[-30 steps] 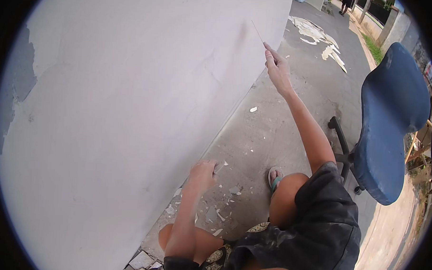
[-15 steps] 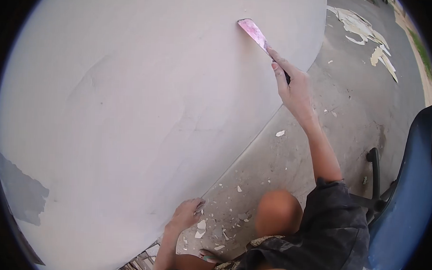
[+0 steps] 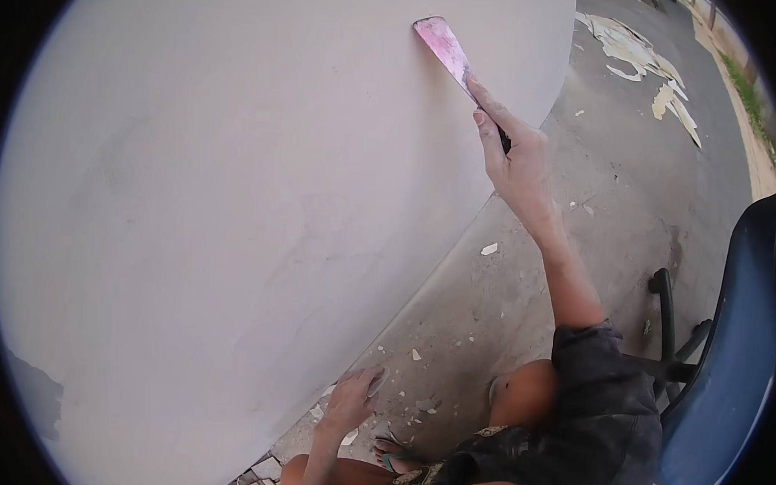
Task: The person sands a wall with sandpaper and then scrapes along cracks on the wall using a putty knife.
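My right hand (image 3: 519, 162) is closed around the dark handle of a putty knife (image 3: 444, 49). The index finger lies along the knife's blade, which is smeared pink and white and points up and left, close to a broad pale grey-white wall surface (image 3: 236, 194). Lower down, my left hand (image 3: 352, 402) is curled at the wall's bottom edge. A small greyish rounded thing (image 3: 378, 381) shows at its fingertips, too little of it visible to name.
White flakes (image 3: 489, 249) litter the grey concrete floor (image 3: 611, 207), with a pile of larger peeled pieces (image 3: 638, 50) at the upper right. A blue chair (image 3: 725, 365) with a black base stands close on the right. A darker grey patch (image 3: 37, 393) marks the wall's lower left.
The view has shifted a little. The putty knife sits slightly higher and further left in view. My left hand has moved right and down, and the bent knee has shifted.
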The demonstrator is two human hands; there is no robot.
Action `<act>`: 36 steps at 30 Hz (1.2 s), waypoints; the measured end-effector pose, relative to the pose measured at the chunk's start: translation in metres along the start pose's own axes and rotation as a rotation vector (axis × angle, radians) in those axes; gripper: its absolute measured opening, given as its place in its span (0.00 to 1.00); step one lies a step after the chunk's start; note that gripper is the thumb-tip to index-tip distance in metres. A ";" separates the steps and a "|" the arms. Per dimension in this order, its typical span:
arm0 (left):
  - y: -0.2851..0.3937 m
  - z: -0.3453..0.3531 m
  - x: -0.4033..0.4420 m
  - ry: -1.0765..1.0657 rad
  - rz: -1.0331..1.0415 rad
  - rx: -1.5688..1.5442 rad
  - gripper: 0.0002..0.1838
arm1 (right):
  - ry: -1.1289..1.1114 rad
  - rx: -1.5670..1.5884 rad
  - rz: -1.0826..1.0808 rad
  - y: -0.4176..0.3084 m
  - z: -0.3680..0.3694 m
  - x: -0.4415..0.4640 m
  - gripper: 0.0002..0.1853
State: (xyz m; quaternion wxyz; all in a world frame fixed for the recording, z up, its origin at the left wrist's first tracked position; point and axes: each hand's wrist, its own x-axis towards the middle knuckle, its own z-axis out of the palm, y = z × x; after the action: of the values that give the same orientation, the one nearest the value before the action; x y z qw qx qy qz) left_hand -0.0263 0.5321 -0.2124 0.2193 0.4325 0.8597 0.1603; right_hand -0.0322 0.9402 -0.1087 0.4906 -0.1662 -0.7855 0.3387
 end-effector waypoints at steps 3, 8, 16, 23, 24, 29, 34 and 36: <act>-0.005 0.015 0.010 -0.068 -0.018 0.015 0.24 | 0.023 0.026 -0.142 0.017 0.000 -0.012 0.19; -0.019 0.031 0.034 -0.082 0.043 0.095 0.23 | -0.045 0.023 0.049 -0.005 -0.004 0.009 0.19; -0.020 0.048 0.038 -0.136 0.088 0.075 0.25 | 0.076 0.014 -0.056 -0.006 0.002 0.044 0.18; -0.020 0.033 0.032 -0.102 0.034 0.135 0.25 | 0.101 0.078 -0.102 0.019 0.013 0.010 0.19; -0.023 0.035 0.030 -0.123 0.025 0.111 0.24 | 0.052 0.072 -0.008 0.008 0.007 0.018 0.18; -0.030 0.051 0.036 -0.249 -0.026 0.190 0.24 | 0.074 0.105 0.001 0.004 0.004 0.021 0.20; -0.018 0.046 0.036 -0.174 0.022 0.102 0.22 | -0.050 0.137 0.284 0.119 0.039 -0.090 0.23; -0.014 0.048 0.028 -0.208 -0.002 0.105 0.22 | -0.228 0.103 0.486 0.129 0.040 -0.127 0.24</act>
State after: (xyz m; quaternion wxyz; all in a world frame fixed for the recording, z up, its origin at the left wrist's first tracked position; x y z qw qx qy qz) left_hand -0.0256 0.5510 -0.2666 0.2846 0.4569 0.8399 0.0693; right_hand -0.0176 0.9426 -0.2934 0.3112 -0.2857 -0.7544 0.5024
